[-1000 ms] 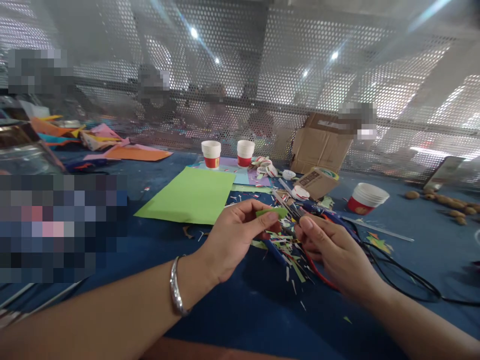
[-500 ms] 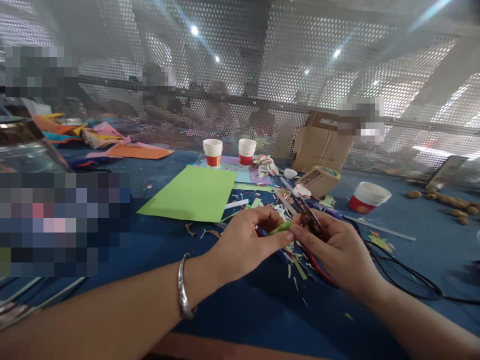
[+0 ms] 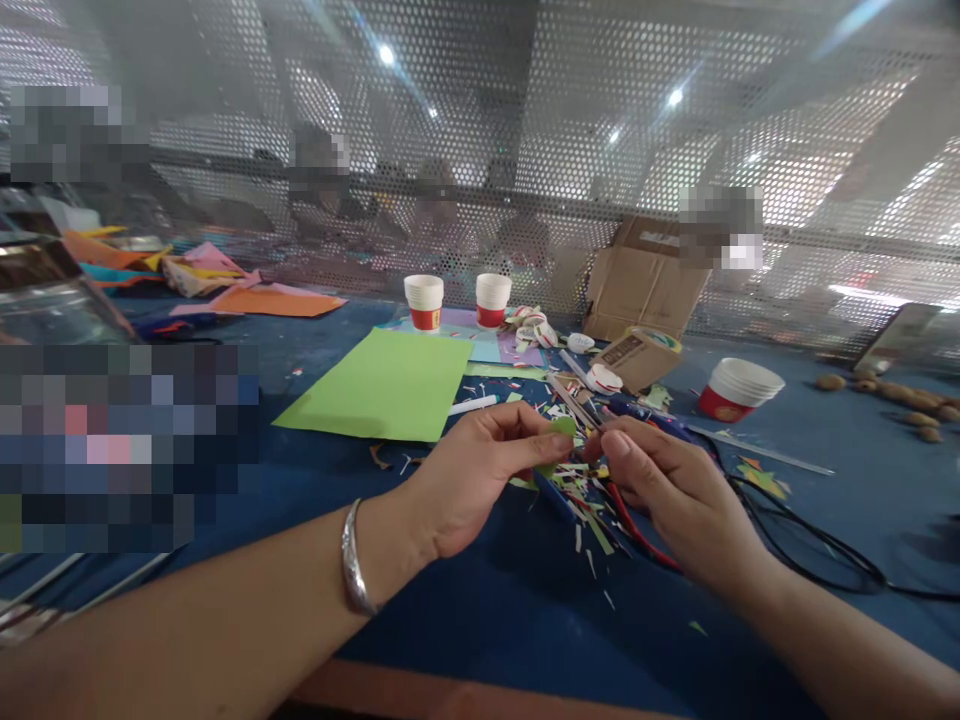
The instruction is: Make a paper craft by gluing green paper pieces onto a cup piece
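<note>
My left hand (image 3: 480, 470), with a silver bangle at the wrist, pinches a small piece of green paper (image 3: 556, 446) between thumb and fingers. Just to its right, my right hand (image 3: 664, 490) is closed round a pair of scissors (image 3: 592, 418); the fingers cover most of them. The two hands are slightly apart above a scatter of paper scraps (image 3: 596, 525). Under the right hand lies a red-handled tool (image 3: 637, 530), partly hidden. A large sheet of green paper (image 3: 382, 385) rests flat on the blue table beyond my left hand.
Two stacks of paper cups (image 3: 424, 302) (image 3: 493, 300) stand at the back, another stack (image 3: 739, 390) at right. Cardboard pieces (image 3: 637, 355), a white pen (image 3: 472, 405), a black cable (image 3: 817, 545), walnut-like brown objects (image 3: 907, 400) and coloured paper (image 3: 277, 300) lie around. A perforated screen (image 3: 465, 130) rises behind.
My hands have drawn slightly apart. The scissors have turned away from upright, lower in my right hand, and the green piece has tilted up in my left fingers.
</note>
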Available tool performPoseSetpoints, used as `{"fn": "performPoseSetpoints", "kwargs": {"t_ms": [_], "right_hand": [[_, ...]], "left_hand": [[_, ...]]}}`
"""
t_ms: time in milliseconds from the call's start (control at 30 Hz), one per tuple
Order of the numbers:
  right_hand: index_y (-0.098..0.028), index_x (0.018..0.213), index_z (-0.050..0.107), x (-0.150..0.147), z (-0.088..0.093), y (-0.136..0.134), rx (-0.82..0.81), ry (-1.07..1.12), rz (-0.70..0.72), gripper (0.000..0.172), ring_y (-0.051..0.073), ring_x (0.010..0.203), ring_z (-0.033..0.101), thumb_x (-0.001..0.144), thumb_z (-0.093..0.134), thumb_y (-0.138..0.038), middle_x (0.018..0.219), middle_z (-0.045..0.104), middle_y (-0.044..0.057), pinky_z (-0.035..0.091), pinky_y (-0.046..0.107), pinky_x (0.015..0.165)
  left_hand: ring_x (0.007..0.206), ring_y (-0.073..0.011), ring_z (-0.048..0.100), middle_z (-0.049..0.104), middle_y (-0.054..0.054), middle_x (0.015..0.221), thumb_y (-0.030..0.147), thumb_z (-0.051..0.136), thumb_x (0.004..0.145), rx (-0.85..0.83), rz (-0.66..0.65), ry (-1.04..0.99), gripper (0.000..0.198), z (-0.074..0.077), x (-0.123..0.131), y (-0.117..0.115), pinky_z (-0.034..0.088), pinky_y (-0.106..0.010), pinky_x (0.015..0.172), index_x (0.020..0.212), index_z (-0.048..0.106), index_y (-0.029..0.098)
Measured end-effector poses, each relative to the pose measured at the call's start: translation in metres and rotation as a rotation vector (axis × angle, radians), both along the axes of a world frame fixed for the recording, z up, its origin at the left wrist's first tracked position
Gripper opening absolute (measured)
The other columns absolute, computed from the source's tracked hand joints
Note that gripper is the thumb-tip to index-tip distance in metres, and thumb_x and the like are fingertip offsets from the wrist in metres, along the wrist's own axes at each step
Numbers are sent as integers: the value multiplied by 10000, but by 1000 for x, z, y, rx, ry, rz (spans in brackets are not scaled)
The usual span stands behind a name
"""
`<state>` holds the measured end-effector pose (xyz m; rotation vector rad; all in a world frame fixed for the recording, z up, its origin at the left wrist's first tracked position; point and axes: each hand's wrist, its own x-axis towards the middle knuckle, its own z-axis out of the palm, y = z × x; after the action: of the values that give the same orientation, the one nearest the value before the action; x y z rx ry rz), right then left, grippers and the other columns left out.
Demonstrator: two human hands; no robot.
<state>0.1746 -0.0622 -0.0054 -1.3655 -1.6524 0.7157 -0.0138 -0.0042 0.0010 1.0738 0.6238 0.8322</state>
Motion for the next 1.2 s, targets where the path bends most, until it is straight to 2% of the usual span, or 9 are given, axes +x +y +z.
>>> {"fn": "performPoseSetpoints", "kwargs": {"t_ms": [67,167,433,867,1200], "right_hand": [[-207,803,609,-2,4,-1,43,-82,12,432,154,682,479,1003,471,-564,755,560,20,394,263,592],[-209,774,597,-3,7,-2,75,-149,9,440,157,677,487,1007,461,-557,752,583,24,402,264,590],[-201,759,593,-4,7,-3,99,-200,4,444,129,606,432,1018,455,-535,664,497,-11,369,251,551],[-207,743,594,-4,6,-3,91,-173,27,450,126,582,410,1018,455,-535,646,481,-19,345,253,534],[-210,691,475,-1,1,-4,12,-50,24,465,118,590,330,1015,465,-543,667,381,-26,294,253,498]], "left_hand": [[689,-99,460,563,36,690,305,863,714,4,-12,-1,303,-1,0,-1,326,-265,666,666,600,163],[703,-108,457,558,26,714,291,832,746,19,-33,-2,261,-2,1,-2,333,-274,677,682,612,167],[695,-95,435,544,34,704,319,880,709,24,-67,-42,321,-5,2,-5,326,-256,671,693,602,158],[683,-82,461,587,34,718,244,841,755,-33,-93,-68,256,-7,2,-4,333,-242,655,694,609,155],[691,-72,491,579,46,718,253,837,767,-56,-102,-57,282,-9,2,-5,353,-241,671,706,582,151]]}}
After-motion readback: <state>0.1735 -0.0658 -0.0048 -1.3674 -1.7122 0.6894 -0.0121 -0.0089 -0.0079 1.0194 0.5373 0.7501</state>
